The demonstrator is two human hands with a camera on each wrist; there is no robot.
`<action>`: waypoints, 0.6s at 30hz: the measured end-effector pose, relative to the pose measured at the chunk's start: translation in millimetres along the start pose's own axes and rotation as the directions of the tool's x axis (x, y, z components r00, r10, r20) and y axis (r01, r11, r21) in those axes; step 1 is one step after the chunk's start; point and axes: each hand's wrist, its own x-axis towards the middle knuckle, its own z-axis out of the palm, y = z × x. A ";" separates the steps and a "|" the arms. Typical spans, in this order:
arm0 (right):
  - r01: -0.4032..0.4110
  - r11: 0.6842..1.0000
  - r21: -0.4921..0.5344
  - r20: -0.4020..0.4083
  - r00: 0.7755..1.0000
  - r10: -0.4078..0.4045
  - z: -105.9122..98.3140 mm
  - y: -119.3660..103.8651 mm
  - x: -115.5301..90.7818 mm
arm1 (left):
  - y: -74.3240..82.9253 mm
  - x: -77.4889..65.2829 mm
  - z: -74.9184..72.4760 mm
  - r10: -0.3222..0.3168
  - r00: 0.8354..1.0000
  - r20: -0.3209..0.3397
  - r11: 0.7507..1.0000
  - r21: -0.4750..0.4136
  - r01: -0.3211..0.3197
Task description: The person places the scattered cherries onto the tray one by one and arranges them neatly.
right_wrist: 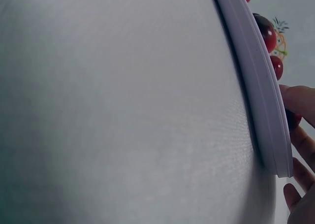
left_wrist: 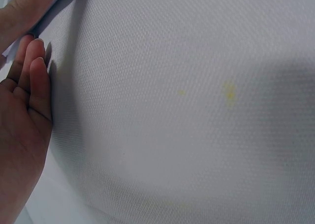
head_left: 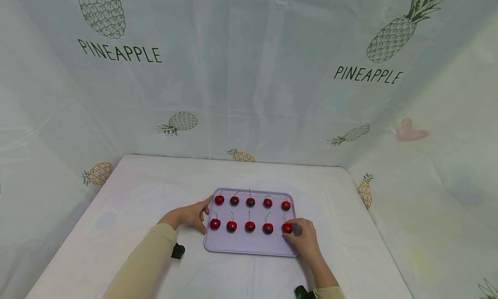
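Observation:
A lilac rectangular tray (head_left: 249,245) carries two rows of red cherries with upright stems, such as the dark one (head_left: 250,202) in the far row. My right hand (head_left: 305,238) reaches over the tray's right side and pinches the rightmost cherry (head_left: 287,228) of the near row between thumb and fingers. In the right wrist view, that same cherry (right_wrist: 294,118) shows partly behind the tray rim (right_wrist: 263,81). My left hand (head_left: 190,214) rests against the tray's left edge, with thumb and forefinger spread along it. Its other fingers (left_wrist: 40,81) appear loosely bent in the left wrist view.
The tray lies on a table with a white cloth (head_left: 171,173). Behind and beside the table hang pale sheets (head_left: 249,82) printed with pineapples. Black wrist devices (head_left: 178,251) show near both sleeves.

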 end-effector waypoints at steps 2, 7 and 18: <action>0.002 1.000 0.005 0.003 1.000 -0.002 -0.1 0.2 -0.1 | -0.5 0.3 0.1 0.003 1.000 0.000 1.000 0.001 -0.003; 0.013 1.000 0.005 0.004 1.000 -0.013 0.3 1.2 -0.3 | -0.8 0.4 0.2 0.007 1.000 0.000 1.000 0.002 -0.007; 0.003 1.000 0.015 0.001 1.000 -0.003 0.8 1.9 -0.8 | -1.9 0.9 0.4 -0.002 1.000 -0.002 1.000 0.017 0.002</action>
